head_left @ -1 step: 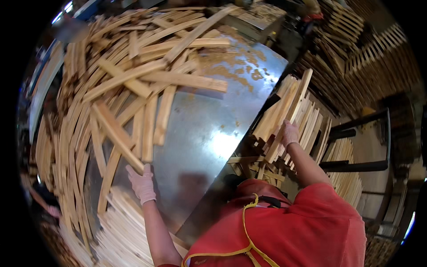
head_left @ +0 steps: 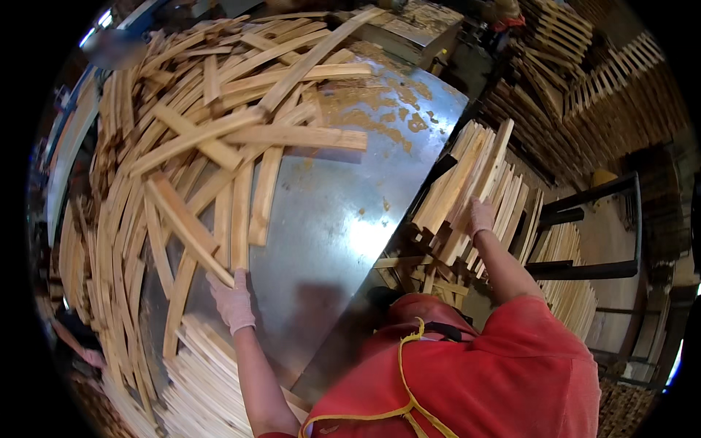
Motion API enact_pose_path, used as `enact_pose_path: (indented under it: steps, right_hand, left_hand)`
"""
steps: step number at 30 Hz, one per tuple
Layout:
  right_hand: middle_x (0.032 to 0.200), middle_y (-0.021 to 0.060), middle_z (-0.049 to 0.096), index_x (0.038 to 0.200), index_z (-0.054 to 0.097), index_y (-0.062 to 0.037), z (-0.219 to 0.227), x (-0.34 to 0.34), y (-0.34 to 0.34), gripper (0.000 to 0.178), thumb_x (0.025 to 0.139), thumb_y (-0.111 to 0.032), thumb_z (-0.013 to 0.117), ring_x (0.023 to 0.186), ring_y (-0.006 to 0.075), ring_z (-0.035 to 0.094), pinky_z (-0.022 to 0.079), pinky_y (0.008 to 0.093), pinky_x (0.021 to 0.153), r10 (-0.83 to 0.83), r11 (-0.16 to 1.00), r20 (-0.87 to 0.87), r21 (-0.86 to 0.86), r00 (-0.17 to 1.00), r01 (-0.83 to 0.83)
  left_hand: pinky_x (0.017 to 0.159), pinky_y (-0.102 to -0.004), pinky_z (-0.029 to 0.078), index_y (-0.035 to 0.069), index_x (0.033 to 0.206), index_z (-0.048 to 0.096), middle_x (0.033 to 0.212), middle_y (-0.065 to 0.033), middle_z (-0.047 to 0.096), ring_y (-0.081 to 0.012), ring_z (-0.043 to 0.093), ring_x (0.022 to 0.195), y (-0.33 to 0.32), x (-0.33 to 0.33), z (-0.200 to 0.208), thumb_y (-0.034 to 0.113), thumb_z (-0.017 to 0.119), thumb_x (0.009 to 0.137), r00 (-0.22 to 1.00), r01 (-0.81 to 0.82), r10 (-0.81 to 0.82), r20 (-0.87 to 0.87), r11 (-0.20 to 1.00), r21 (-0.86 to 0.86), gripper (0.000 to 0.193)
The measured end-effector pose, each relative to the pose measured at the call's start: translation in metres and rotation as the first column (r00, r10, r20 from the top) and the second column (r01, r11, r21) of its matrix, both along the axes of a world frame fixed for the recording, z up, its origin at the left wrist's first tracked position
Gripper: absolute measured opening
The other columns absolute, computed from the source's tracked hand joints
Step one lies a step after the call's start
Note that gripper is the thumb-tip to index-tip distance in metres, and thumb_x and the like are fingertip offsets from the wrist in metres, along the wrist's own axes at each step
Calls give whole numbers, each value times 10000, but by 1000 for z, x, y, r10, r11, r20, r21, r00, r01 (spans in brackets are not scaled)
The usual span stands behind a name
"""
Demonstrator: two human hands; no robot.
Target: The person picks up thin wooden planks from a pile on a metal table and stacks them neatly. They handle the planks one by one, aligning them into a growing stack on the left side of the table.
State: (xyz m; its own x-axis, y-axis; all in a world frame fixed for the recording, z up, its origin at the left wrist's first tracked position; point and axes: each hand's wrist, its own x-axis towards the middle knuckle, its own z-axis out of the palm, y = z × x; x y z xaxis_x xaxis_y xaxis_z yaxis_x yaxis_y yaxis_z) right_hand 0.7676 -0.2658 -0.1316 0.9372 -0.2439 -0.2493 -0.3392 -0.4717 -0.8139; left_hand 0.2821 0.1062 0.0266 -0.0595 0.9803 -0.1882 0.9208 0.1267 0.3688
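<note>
My left hand (head_left: 232,301), in a pale glove, grips the near end of a wooden slat (head_left: 182,219). That slat slants across others at the edge of a large heap of slats (head_left: 212,135) on the metal table (head_left: 314,212). Off to the right, my right hand (head_left: 480,216), also gloved, is closed around another wooden slat (head_left: 493,162). This one lies lengthwise along the top of a stack of slats (head_left: 445,186) beside the table. The fingertips of my right hand are partly hidden.
A black metal frame (head_left: 595,271) stands right of the stack, with more slats (head_left: 573,292) by it. Pale slats (head_left: 201,387) lie in rows at the lower left. Another person's arm (head_left: 77,343) shows at the far left. Slatted wooden stacks (head_left: 613,80) rise at the back right.
The right-hand slat has shifted slightly toward me and sits closer to the stack. My left hand stays at the end of its slat. The whole view has shifted a little.
</note>
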Motion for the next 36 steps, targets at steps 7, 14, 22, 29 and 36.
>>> enact_pose_path:
  steps: [7, 14, 22, 29, 36]
  right_hand:
    - [1494, 152, 617, 1582, 469, -28, -83, 97, -45, 692, 1020, -365, 689, 1283, 308, 616, 493, 421, 1084, 311, 913, -27, -270, 950, -306]
    - [1275, 121, 703, 1493, 583, 19, 117, -38, 136, 466, 1037, -57, 649, 1082, 217, 675, 553, 373, 989, 814, 449, 425, -29, 396, -893]
    - [1333, 220, 695, 1434, 632, -33, 185, -263, 376, 525, 974, -269, 723, 1194, 365, 702, 561, 426, 1006, 847, -445, 225, -199, -482, -873]
    - [1378, 238, 681, 1530, 532, -17, 100, -460, 354, 674, 997, -383, 724, 1233, 317, 676, 536, 384, 1013, 679, -714, -51, 189, -733, -674]
    - [1236, 93, 688, 1624, 436, -36, 103, -533, 280, 752, 968, -173, 778, 1061, 202, 633, 524, 329, 911, 678, -365, -113, 806, -727, -466]
  left_hand:
    - [1126, -513, 489, -26, 1578, 435, 1419, -345, 603, -500, 623, 1265, 33, -1, -66, 349, 750, 909, 982, -127, 97, 162, 973, 190, 830]
    - [725, -347, 559, -2, 1183, 656, 975, -104, 716, -178, 689, 832, -50, -45, -44, 155, 713, 936, 259, -191, 457, 851, 888, -418, 298]
    - [970, -455, 537, 40, 1410, 653, 1192, -183, 708, -370, 686, 1099, -215, -96, 0, 239, 717, 888, 900, -267, 266, 345, 963, -46, 563]
    - [1177, -555, 390, 91, 1549, 510, 1566, -178, 487, -368, 464, 1438, -307, -174, -6, 363, 815, 852, 922, -200, 230, -311, 972, 126, 808]
    - [1189, -509, 414, 51, 1544, 510, 1507, -198, 548, -382, 519, 1391, -402, -292, -40, 398, 745, 945, 476, -805, 871, 126, 373, 462, 731]
